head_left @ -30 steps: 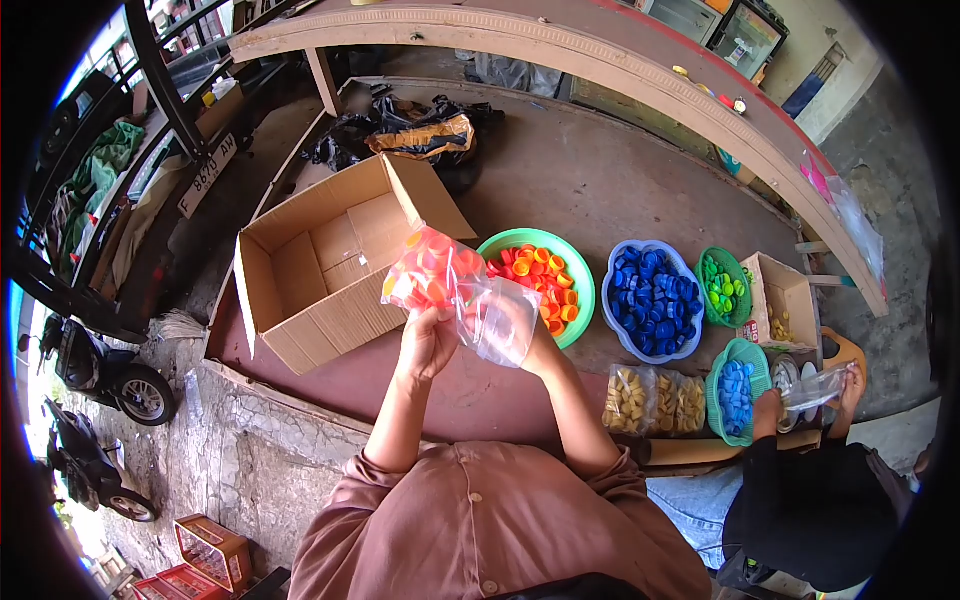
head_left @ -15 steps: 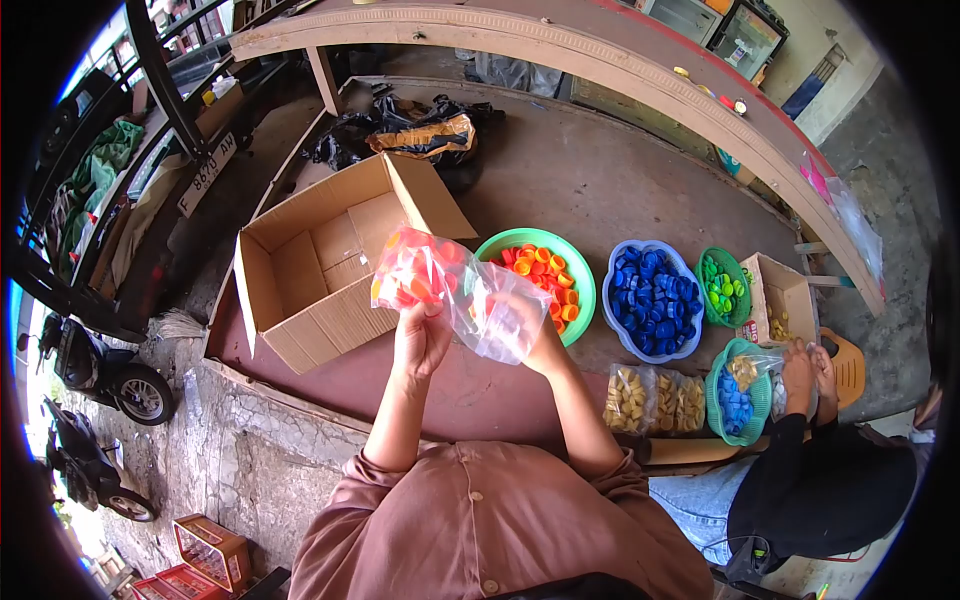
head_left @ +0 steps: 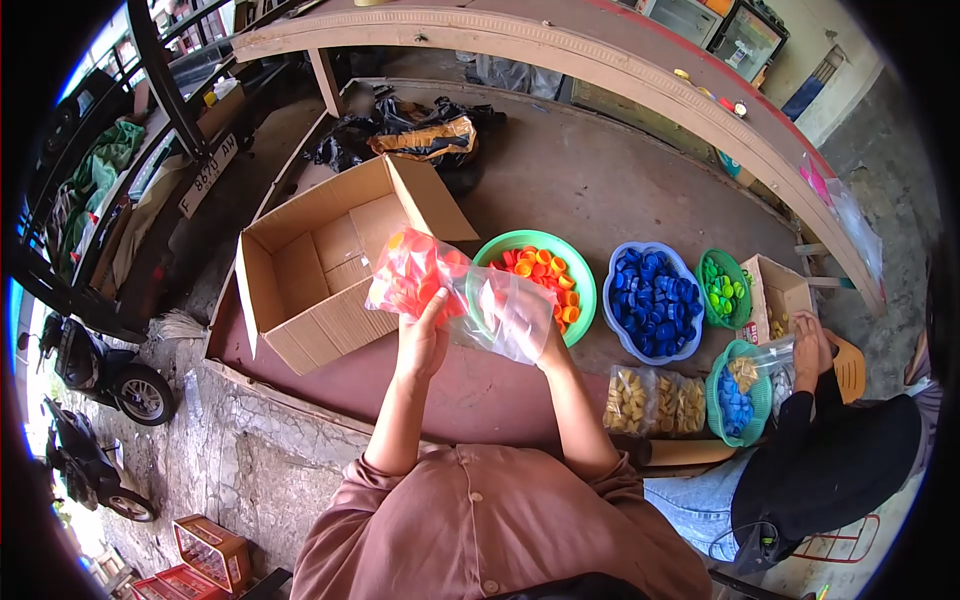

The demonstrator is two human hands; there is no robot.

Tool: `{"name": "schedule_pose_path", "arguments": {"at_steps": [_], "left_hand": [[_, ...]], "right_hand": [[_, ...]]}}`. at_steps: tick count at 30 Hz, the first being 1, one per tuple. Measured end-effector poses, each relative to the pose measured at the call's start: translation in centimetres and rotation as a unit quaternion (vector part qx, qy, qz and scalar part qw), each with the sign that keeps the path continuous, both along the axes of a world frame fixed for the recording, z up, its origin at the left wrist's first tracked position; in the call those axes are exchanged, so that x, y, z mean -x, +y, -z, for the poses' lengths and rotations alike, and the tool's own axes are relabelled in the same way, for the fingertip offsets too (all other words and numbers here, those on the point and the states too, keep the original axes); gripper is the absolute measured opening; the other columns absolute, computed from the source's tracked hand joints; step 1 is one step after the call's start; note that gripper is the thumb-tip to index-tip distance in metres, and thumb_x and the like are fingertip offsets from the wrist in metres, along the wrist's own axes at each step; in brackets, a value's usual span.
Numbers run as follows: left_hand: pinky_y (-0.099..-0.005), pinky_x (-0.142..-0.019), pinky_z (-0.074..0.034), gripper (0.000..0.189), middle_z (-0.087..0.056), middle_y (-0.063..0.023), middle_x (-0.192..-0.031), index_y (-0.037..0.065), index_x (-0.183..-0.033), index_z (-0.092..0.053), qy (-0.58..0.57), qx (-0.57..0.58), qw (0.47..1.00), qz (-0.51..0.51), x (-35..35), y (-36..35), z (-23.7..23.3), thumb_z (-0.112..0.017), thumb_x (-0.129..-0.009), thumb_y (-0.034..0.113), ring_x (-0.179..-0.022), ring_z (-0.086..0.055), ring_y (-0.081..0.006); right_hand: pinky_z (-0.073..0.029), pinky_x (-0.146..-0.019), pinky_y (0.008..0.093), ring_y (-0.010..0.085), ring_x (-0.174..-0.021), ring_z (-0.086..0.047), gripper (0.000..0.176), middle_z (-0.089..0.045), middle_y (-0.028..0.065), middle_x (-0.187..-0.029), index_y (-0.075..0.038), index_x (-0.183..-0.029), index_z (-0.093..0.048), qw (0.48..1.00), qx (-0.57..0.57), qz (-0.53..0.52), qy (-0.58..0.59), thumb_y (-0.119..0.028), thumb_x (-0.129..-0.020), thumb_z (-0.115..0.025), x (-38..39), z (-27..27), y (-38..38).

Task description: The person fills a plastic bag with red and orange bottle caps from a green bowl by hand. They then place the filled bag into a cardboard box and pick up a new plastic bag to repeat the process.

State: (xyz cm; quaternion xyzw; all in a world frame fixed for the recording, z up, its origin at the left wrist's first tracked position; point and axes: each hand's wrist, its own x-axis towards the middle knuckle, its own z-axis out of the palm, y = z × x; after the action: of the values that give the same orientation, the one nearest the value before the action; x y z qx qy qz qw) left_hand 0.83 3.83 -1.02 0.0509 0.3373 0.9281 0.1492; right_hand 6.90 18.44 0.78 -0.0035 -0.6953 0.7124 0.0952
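Observation:
A clear plastic bag (head_left: pixel 508 318) with red and orange bottle caps (head_left: pixel 415 272) gathered in its far left end is held up in front of me. My left hand (head_left: pixel 424 338) is closed on it just beside the caps, thumb on top. At the loose, flattened end, my right hand (head_left: pixel 552 348) grips the plastic; its fingers are partly hidden by the film. Just behind the bag stands a round green basin (head_left: pixel 588 290) of red and orange caps. To its left, a cardboard box (head_left: pixel 330 325) lies open, its inside showing bare cardboard.
Right of the basin are a blue basin (head_left: pixel 612 330) of dark blue caps, a green basket (head_left: pixel 745 318) of lime caps and a teal basket (head_left: pixel 712 405) of light blue ones. Filled bags (head_left: pixel 630 400) stand nearer. A co-worker's hands (head_left: pixel 808 352) hold another bag at the right.
My right hand has shifted slightly toward the bag's end, and its fingers show less through the plastic. The caps moved slightly left. The co-worker's hands shifted right and up.

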Motion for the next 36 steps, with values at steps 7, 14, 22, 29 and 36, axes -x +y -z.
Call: {"name": "schedule_pose_path", "arguments": {"at_steps": [7,14,22,29,36], "left_hand": [[-0.0304,-0.089,-0.041,0.045,-0.051,-0.0058,-0.114,0.005,-0.118,-0.044,0.005,-0.014,1.0,-0.001,-0.3,0.4,-0.1,-0.06,-0.077,-0.004,-0.106,-0.049,-0.0168],[-0.0288,-0.084,-0.043,0.041,-0.057,-0.0055,-0.105,0.002,-0.11,-0.05,0.079,0.168,0.981,-0.065,-0.9,0.6,0.7,-0.064,-0.072,-0.003,-0.096,-0.053,-0.0144],[-0.0279,-0.088,-0.041,0.042,-0.054,-0.0063,-0.108,0.003,-0.114,-0.046,0.046,0.081,0.995,-0.021,-0.4,0.6,0.5,-0.062,-0.075,-0.001,-0.098,-0.052,-0.0146],[-0.0292,-0.089,-0.043,0.038,-0.052,-0.0065,-0.11,0.004,-0.115,-0.042,-0.025,-0.057,0.998,-0.001,0.6,-0.9,0.3,-0.056,-0.08,0.001,-0.102,-0.052,-0.0166],[-0.0299,-0.089,-0.043,0.036,-0.056,-0.0073,-0.109,0.005,-0.115,-0.045,-0.077,-0.108,0.99,-0.041,1.6,-0.3,1.9,-0.058,-0.082,0.011,-0.103,-0.053,-0.0173]], "right_hand": [[-0.042,-0.069,0.023,0.0089,-0.076,-0.053,0.021,-0.056,0.0014,-0.08,-0.002,-0.091,-0.058,0.989,-0.145,0.026,0.01,-0.022,-0.086,-0.055,0.0,-1.4,-0.6],[-0.042,-0.067,0.0246,0.01,-0.078,-0.052,0.029,-0.056,0.0021,-0.087,0.0,-0.102,-0.055,0.997,-0.053,-0.056,-0.003,-0.026,-0.089,-0.049,0.7,-0.3,-0.8],[-0.044,-0.07,0.0254,0.0103,-0.084,-0.05,0.036,-0.053,0.0039,-0.095,0.0,-0.109,-0.049,0.996,-0.014,-0.087,-0.017,-0.03,-0.09,-0.047,1.1,0.4,-1.1],[-0.039,-0.085,0.0257,0.0108,-0.095,-0.05,0.036,-0.054,0.0041,-0.102,-0.001,-0.111,-0.05,0.989,0.122,-0.077,-0.042,-0.029,-0.09,-0.047,0.3,0.5,-0.1],[-0.04,-0.085,0.0262,0.012,-0.096,-0.051,0.033,-0.056,0.0062,-0.101,0.0,-0.107,-0.054,0.995,0.003,-0.095,-0.015,-0.027,-0.088,-0.051,0.2,-0.2,-0.3]]}}
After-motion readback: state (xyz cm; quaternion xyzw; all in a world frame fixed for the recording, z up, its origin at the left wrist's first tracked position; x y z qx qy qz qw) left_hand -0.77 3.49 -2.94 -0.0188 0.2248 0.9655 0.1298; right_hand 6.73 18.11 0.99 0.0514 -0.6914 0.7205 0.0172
